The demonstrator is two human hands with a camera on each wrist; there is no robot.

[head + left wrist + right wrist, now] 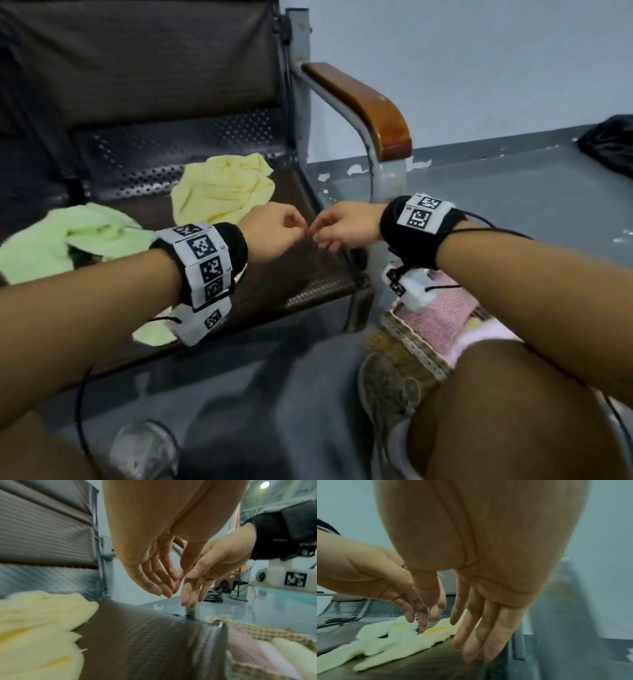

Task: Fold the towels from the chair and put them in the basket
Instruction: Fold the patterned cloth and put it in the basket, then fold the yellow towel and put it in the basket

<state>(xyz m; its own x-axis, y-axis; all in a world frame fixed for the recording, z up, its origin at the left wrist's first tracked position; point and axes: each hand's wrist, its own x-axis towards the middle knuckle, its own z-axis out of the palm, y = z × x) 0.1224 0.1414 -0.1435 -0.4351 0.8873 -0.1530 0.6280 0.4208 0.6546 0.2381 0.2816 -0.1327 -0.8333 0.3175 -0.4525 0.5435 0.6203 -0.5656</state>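
A crumpled yellow towel (pixel 222 192) (pixel 39 628) (pixel 399 642) lies at the back of the dark chair seat (pixel 291 270). Left of it lies a crumpled green towel (pixel 68 236). On the floor to the right of the chair stands the woven basket (pixel 411 346) (pixel 267 632), with a folded pink towel (pixel 442 318) inside. My left hand (pixel 274 229) (pixel 154 580) and right hand (pixel 339 228) (pixel 479 622) meet fingertip to fingertip above the seat's right part. Both hang with relaxed fingers and hold nothing.
The chair's wooden armrest (pixel 363 102) on a metal frame rises just beyond my right hand. A black bag (pixel 613 147) lies on the grey floor by the wall. My knees and shoes (pixel 387 387) fill the foreground beside the basket.
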